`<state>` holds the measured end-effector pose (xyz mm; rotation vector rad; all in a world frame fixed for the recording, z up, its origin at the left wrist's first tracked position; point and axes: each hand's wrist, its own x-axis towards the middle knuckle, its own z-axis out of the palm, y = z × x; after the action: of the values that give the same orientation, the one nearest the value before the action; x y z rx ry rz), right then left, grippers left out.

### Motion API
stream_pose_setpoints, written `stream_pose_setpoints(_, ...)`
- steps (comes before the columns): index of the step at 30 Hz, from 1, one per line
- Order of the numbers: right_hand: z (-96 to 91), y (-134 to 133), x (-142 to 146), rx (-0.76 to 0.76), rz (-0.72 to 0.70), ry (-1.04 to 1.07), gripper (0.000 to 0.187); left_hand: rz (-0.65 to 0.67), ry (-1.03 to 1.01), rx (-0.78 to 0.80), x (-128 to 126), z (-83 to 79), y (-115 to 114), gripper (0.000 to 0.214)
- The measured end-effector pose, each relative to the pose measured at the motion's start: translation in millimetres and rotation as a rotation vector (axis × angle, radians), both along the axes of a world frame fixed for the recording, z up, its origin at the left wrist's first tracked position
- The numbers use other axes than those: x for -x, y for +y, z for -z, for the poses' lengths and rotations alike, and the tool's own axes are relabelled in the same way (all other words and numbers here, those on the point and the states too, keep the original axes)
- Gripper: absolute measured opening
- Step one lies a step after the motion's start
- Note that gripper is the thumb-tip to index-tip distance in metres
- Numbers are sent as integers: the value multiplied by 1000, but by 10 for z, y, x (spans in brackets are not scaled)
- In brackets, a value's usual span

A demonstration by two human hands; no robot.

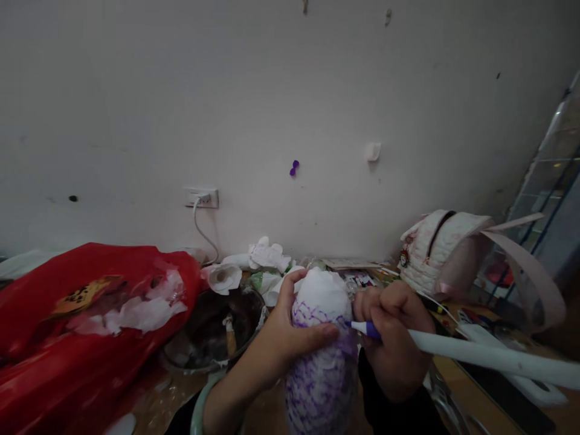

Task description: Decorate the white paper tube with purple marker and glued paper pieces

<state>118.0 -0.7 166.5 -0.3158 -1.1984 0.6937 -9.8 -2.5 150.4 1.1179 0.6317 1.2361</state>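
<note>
My left hand (290, 338) is wrapped around a tall, rounded white object (321, 386) covered in purple scale-like lines. Its top is plain white, and its lower end runs out of view. The thumb lies across the front, with the fingers round the far left side. Gripped in my right hand (396, 338) is a purple marker (372, 329) with a white nose. The marker's tip meets the right side of the object, near the upper edge of the drawn lines. A long white shaft extends from behind that hand towards the right edge; whether it belongs to the marker I cannot tell.
On the left lies a red plastic bag (113, 362) with crumpled white scraps. A dark bowl (203, 356) with a stick inside stands beside my left forearm. A quilted backpack (444, 254) sits at the back right. Behind everything is a wall with a plugged-in socket (202, 197).
</note>
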Motion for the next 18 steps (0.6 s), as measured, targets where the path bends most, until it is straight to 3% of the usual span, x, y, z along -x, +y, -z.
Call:
stream_pose_setpoints(5, 2, -1, -13, 8, -33, 24, 29, 56, -36, 34, 7, -1, -6, 81)
stream_pose_setpoints(10, -6, -5, -28, -28, -55, -58, 29, 18, 0, 27, 19, -3, 4, 86)
stream_pose_setpoints(18, -8, 6, -23, -7, -88, 108, 29, 70, 3, -10, 66, 22, 12, 77)
